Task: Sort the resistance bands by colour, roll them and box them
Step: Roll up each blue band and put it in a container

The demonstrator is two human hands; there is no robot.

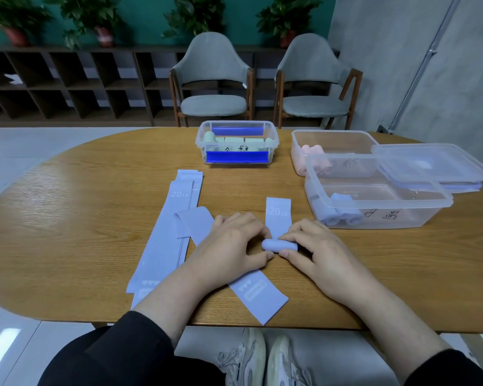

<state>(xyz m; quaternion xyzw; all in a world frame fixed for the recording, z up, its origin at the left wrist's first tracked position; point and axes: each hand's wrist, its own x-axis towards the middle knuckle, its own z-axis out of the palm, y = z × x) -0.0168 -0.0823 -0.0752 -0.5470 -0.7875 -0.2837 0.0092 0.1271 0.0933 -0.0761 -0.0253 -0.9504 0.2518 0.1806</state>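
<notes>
A lilac resistance band [278, 215] marked 20 LB lies in front of me, its near end wound into a small roll [279, 245]. My left hand [234, 243] and my right hand [315, 246] pinch that roll from either side between thumbs and fingertips. Another lilac band [251, 293] runs diagonally under my left forearm. A flat stack of lilac bands [168, 227] lies to the left. The near clear box [379, 201] on the right holds lilac rolls [343, 214].
A clear box [332, 147] behind it holds pink rolls [313, 158]. A far box with blue clips [237, 146] holds pale green rolls. Lids [430, 164] are stacked at the right on the wooden table [81, 218]. Two chairs stand beyond.
</notes>
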